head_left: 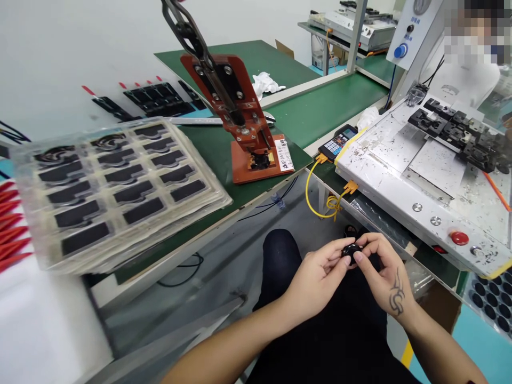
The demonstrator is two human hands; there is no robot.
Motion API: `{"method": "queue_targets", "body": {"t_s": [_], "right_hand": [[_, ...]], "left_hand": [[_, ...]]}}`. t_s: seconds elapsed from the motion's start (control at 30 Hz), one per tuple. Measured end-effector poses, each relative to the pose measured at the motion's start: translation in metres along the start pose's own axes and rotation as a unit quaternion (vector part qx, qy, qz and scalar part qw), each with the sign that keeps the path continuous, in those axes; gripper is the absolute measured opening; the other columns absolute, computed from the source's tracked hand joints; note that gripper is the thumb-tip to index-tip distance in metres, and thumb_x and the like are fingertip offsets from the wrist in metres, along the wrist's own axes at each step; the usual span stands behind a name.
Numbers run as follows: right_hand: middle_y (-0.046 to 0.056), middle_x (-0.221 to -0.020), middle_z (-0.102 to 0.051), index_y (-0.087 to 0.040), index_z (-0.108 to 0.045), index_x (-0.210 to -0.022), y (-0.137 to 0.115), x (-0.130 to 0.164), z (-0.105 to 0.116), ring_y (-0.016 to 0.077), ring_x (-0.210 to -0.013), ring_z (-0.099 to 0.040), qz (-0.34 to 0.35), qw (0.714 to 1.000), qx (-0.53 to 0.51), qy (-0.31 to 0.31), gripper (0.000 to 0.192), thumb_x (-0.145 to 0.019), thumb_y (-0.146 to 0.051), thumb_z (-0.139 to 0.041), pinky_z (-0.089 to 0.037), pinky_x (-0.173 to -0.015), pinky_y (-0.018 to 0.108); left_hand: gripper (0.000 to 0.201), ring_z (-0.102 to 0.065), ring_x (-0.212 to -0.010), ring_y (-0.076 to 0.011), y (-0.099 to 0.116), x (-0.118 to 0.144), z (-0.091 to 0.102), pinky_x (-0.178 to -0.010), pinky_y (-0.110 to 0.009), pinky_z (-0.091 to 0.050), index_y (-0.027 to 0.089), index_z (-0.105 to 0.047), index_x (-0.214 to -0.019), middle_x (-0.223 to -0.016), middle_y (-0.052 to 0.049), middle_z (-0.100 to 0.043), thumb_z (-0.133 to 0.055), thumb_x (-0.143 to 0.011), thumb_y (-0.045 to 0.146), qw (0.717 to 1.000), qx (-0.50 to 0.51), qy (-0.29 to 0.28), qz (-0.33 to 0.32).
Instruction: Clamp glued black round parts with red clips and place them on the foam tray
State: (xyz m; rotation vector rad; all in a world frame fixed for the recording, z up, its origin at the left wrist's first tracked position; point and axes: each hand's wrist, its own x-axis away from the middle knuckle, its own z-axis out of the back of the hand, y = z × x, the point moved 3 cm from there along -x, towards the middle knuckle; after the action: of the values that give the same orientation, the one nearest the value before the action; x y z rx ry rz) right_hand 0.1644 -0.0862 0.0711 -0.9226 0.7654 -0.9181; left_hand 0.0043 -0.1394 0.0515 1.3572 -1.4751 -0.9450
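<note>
A small, glossy black rounded part [351, 253] is pinched between both of my hands above my lap; its exact kind does not show. My left hand [323, 269] grips it from the left with thumb and fingers. From the other side, my right hand [382, 272] holds it between thumb and fingertips, which partly cover it. To the left, a stack of clear plastic trays [138, 226] has dark flat pieces in its pockets. Beyond my hands stands an orange-red hand press [256, 154] with its lever raised.
A white machine [384, 176] with a red button and black fixtures stands at right. By its corner lies a handheld keypad [338, 143] with a yellow cable [307, 193]. A gap separates the green benches. Another person [476, 32] is at the far right. Round black pieces [490, 301] lie lower right.
</note>
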Motion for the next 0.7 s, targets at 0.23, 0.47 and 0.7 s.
{"method": "queue_targets", "body": {"t_s": [0.23,0.47,0.7], "right_hand": [[0.003,-0.098,-0.06,-0.026,-0.056,-0.093,0.005,-0.005,0.0,0.0209,-0.089,-0.062,0.035,0.998,0.044,0.024,0.016,-0.101,-0.026,-0.07,-0.053,-0.081,0.035],[0.009,-0.11,-0.069,-0.027,-0.075,-0.112,-0.003,-0.017,0.001,0.0255,-0.101,-0.068,0.114,0.99,0.063,-0.059,0.012,-0.102,-0.027,-0.069,-0.057,-0.091,0.041],[-0.001,-0.073,-0.066,-0.023,-0.07,-0.095,-0.001,-0.026,-0.012,0.0146,-0.059,-0.059,-0.069,0.983,-0.17,-0.023,0.03,-0.095,-0.051,-0.078,-0.052,-0.056,0.028]], "left_hand": [[0.034,-0.082,-0.105,-0.0248,-0.004,0.001,0.004,-0.096,-0.035,-0.066,0.015,-0.07,-0.135,-0.118,-0.012,-0.084,-0.062,-0.104,0.027,0.997,-0.07,0.023,-0.036],[0.055,-0.075,-0.125,-0.0261,0.02,-0.001,0.019,-0.11,-0.042,-0.059,0.023,-0.049,-0.161,-0.139,-0.012,-0.077,-0.058,-0.106,0.025,0.979,-0.197,-0.042,-0.045],[0.043,-0.076,-0.108,-0.0222,0.029,-0.002,0.025,-0.097,-0.036,-0.063,0.021,-0.066,-0.13,-0.119,-0.009,-0.077,-0.082,-0.091,0.029,0.995,-0.045,0.068,-0.052]]}}
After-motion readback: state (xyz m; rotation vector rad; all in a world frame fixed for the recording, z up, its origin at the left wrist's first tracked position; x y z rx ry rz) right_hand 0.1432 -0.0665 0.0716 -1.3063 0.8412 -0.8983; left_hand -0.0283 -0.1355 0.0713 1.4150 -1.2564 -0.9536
